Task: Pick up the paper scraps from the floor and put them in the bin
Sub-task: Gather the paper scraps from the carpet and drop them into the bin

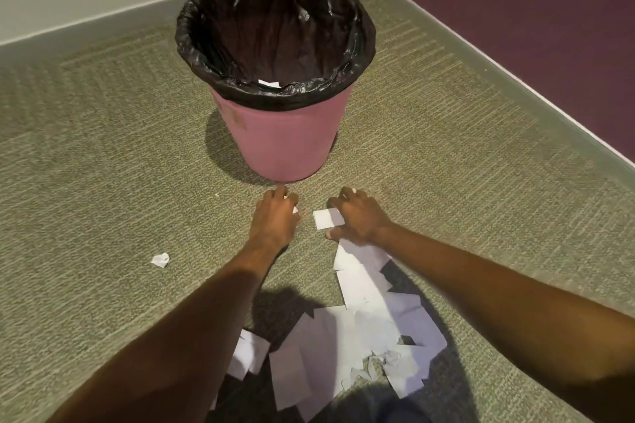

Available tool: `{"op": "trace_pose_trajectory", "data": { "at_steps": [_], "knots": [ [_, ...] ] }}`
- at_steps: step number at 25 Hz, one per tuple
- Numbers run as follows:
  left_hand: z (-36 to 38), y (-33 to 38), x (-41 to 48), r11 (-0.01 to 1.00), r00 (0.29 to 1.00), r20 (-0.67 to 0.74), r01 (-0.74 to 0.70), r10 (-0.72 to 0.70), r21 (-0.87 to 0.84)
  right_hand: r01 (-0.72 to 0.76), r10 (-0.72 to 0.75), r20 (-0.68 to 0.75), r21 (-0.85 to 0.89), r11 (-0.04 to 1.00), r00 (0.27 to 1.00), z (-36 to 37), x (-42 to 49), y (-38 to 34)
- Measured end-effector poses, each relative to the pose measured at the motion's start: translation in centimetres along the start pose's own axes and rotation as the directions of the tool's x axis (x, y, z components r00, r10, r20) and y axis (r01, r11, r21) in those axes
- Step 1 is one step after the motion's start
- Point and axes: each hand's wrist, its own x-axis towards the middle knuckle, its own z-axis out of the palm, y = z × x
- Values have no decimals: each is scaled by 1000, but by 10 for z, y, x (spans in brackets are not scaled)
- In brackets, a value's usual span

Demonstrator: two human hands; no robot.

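- Left hand (275, 216) curled over small paper scraps (294, 209) – mostly hidden.
- Right hand (357, 220) spread on a white scrap (323, 218), palm side unseen.
- Scrap pile (343, 347) near, partly under arms – pink bin (285, 144) just beyond, one scrap inside.

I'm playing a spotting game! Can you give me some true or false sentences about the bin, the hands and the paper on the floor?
1. The bin is pink with a black bag in it. True.
2. The bin lies tipped over. False: it stands upright.
3. The right hand touches a small white paper scrap. True.
4. The floor is bare wood. False: it is green carpet.
5. A crumpled scrap lies alone, left of the left hand. True.
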Motion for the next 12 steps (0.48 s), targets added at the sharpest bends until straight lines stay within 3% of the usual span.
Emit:
{"op": "trace_pose_trajectory", "data": {
  "at_steps": [5, 12],
  "knots": [
    [3, -6, -22, 989, 995, -10, -99, 99, -107, 74, -85, -107, -102, 992, 991, 13, -13, -17],
    [-21, -74, -74, 952, 961, -236, 71, -145, -296, 156, -155, -105, 7, 988, 982, 18, -19, -10]
  ]
}}
